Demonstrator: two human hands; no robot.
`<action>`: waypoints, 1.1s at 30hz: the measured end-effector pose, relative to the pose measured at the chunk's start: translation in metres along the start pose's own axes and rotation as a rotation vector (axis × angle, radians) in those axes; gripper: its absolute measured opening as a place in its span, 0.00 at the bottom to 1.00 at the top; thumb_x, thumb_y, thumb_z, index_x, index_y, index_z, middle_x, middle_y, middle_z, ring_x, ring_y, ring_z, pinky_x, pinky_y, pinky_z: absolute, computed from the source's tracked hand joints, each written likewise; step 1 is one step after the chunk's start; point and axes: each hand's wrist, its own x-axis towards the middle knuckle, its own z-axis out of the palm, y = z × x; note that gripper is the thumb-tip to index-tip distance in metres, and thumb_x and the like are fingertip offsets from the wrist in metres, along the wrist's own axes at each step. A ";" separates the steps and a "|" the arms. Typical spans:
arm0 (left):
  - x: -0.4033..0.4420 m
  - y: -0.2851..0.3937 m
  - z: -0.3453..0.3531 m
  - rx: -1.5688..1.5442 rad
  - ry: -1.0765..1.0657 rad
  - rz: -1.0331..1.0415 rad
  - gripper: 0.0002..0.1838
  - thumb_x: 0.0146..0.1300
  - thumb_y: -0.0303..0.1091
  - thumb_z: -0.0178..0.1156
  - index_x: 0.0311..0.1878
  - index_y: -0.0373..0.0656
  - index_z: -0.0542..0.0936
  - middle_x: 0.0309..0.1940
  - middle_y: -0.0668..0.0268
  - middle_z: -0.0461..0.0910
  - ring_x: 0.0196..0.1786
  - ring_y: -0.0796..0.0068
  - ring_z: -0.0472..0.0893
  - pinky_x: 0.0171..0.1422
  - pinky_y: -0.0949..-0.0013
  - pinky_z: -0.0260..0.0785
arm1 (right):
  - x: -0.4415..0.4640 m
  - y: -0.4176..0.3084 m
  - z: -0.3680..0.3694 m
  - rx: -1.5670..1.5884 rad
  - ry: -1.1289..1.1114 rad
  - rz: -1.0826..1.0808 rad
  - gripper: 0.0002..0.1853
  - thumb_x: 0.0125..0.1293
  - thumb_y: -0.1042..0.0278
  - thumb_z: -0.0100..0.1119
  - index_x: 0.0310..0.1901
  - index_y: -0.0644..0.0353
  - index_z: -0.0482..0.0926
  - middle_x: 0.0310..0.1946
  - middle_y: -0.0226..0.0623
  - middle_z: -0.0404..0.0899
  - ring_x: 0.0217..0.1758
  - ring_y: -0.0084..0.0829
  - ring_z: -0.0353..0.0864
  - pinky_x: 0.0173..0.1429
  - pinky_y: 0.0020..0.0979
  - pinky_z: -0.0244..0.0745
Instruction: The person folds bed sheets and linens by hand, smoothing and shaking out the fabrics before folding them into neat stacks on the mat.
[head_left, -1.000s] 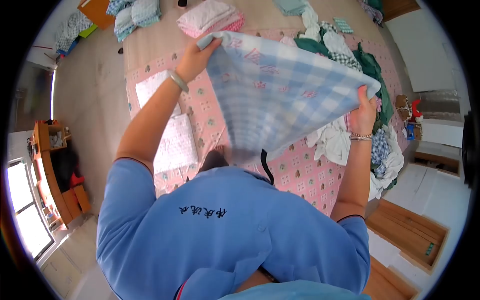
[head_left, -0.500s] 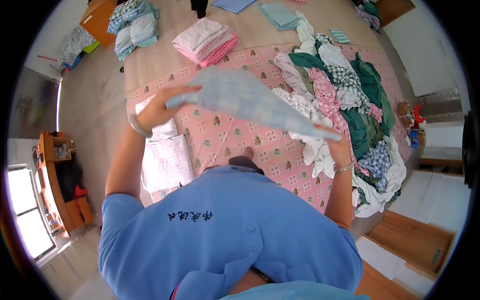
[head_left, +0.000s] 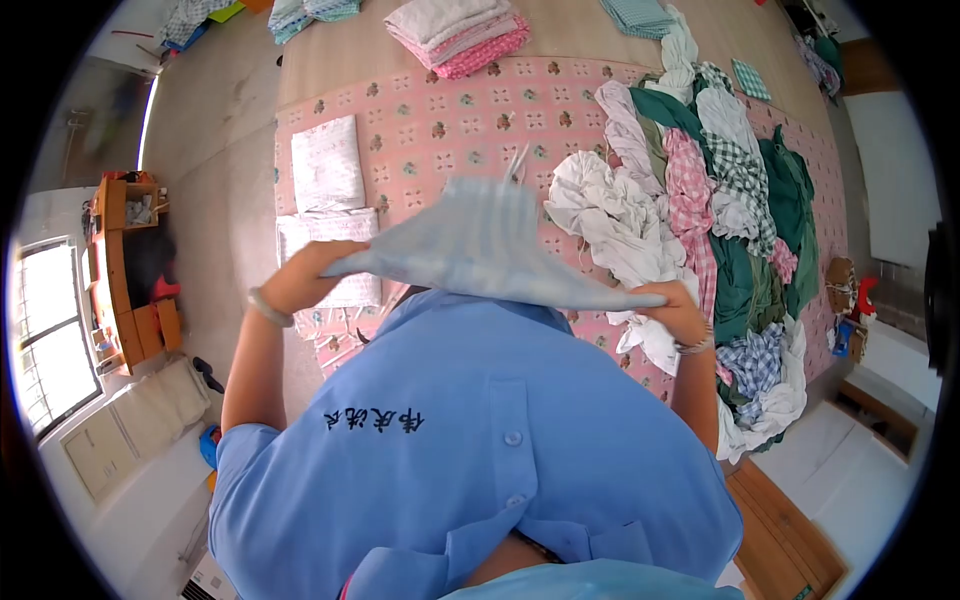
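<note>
A light blue and white checked cloth [head_left: 460, 245] is stretched between my two hands in front of my chest, blurred by motion. My left hand [head_left: 305, 275] has its fingers closed round one corner. At the other end, my right hand [head_left: 680, 315] grips the opposite corner. The middle of the cloth billows away from me over the pink patterned table cover [head_left: 450, 130], and thin pale strips stick up at its far edge. Close to my left hand lie two folded white-and-pink cloths [head_left: 326, 165]. Rumpled white fabric [head_left: 615, 215] lies near my right hand.
A big tangled heap of green, pink-checked and white laundry [head_left: 735, 230] covers the table's right side. Folded pink and white cloths [head_left: 455, 30] are stacked at the back, with a folded teal stack [head_left: 637, 15] farther right. A wooden shelf unit [head_left: 115, 270] stands at left.
The checked cloth has swung and now billows with its middle bunched upward. Both hands have come nearer my chest, still gripping its corners. The view has tilted down.
</note>
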 end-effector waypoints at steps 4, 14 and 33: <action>0.019 0.027 -0.060 -0.070 0.192 0.164 0.08 0.52 0.24 0.54 0.36 0.34 0.73 0.26 0.58 0.75 0.29 0.72 0.76 0.35 0.72 0.67 | 0.013 -0.026 -0.042 0.183 0.381 -0.379 0.11 0.51 0.74 0.56 0.36 0.68 0.76 0.27 0.30 0.77 0.30 0.19 0.73 0.36 0.20 0.67; 0.165 -0.070 -0.147 0.050 0.389 -0.157 0.16 0.60 0.45 0.50 0.44 0.44 0.75 0.30 0.77 0.73 0.32 0.87 0.70 0.37 0.83 0.63 | 0.214 -0.098 -0.116 0.303 0.412 -0.218 0.13 0.57 0.62 0.55 0.40 0.60 0.76 0.32 0.27 0.76 0.33 0.16 0.73 0.42 0.21 0.67; 0.015 -0.072 0.036 0.045 0.075 0.064 0.16 0.51 0.20 0.50 0.46 0.41 0.73 0.47 0.60 0.72 0.53 0.60 0.70 0.57 0.64 0.60 | 0.082 0.028 0.001 -0.088 0.164 -0.108 0.13 0.48 0.79 0.55 0.38 0.59 0.78 0.40 0.35 0.77 0.51 0.27 0.69 0.54 0.25 0.62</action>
